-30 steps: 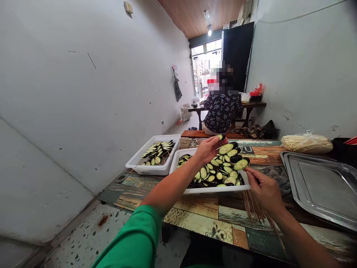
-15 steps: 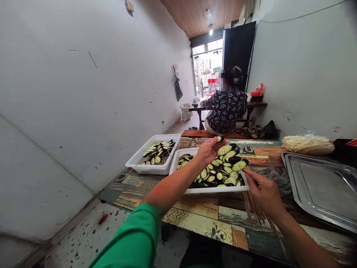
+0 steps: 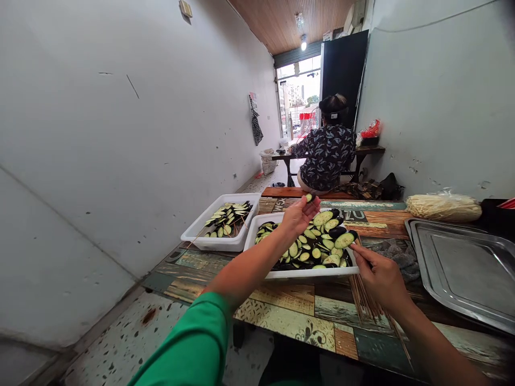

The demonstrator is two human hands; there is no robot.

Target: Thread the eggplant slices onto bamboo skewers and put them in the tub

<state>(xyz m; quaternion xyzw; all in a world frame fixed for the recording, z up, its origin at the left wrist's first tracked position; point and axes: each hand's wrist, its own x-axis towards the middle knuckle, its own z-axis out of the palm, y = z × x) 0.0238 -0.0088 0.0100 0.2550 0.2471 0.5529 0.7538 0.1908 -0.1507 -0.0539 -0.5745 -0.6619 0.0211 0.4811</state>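
My left hand [image 3: 298, 215] is raised over the near white tray [image 3: 306, 275], its thumb and fingers closed on one eggplant slice [image 3: 309, 198]. Pinched in my right hand [image 3: 380, 271], at the tray's right end, is a skewer carrying several eggplant slices [image 3: 345, 239]; most of its stick is hidden. Dark-skinned, pale green slices [image 3: 304, 257] fill the tray below. Under my right hand a bundle of thin wooden skewers [image 3: 362, 300] lies on the patterned table. To the left, a second white tray [image 3: 217, 245] contains skewered eggplant slices [image 3: 229, 219].
Stacked metal trays [image 3: 466, 268] lie at the right, beside a grey cloth [image 3: 398, 258]. Behind them is a plastic-wrapped bundle of pale, thin strands [image 3: 442, 207]. Beyond my table a person [image 3: 328, 155] sits facing away at another table [image 3: 370, 152]. A white wall [image 3: 120, 161] runs along the left.
My left hand has shifted slightly left with the slice, away from the skewer. My right hand and the skewered slices have barely moved.
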